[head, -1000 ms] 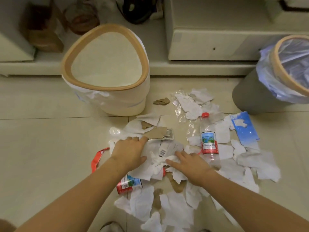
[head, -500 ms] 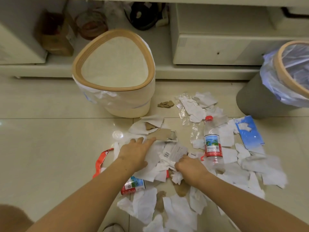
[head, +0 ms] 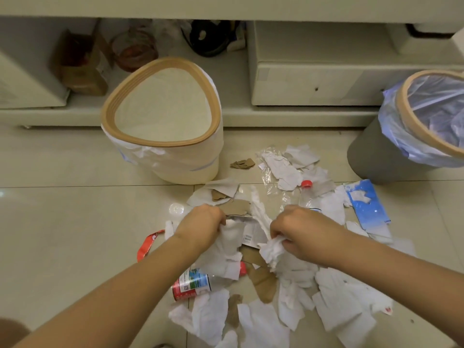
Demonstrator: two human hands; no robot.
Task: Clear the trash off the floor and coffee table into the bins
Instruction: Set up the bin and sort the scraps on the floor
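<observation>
Over floor litter, torn paper (head: pixel 272 251) bunched inside right hand (head: pixel 305 233) fingers (head: pixel 277 228)

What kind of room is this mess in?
Probably a home living room: a tiled floor, a low cream cabinet with an open shelf of clutter, and two lined waste bins standing beside scattered paper scraps.

The setting is a home, most likely a living room. The floor (head: pixel 62 222) is glossy cream tile with visible grout lines. A low cream cabinet (head: pixel 313 84) runs along its far edge, with an open shelf holding a brown box (head: pixel 80 69), a jar (head: pixel 134 50) and a black corded item (head: pixel 208 38). Two small household bins stand before it: a cream bin (head: pixel 175 159) and a grey bin (head: pixel 376 159) lined with a plastic bag.
</observation>
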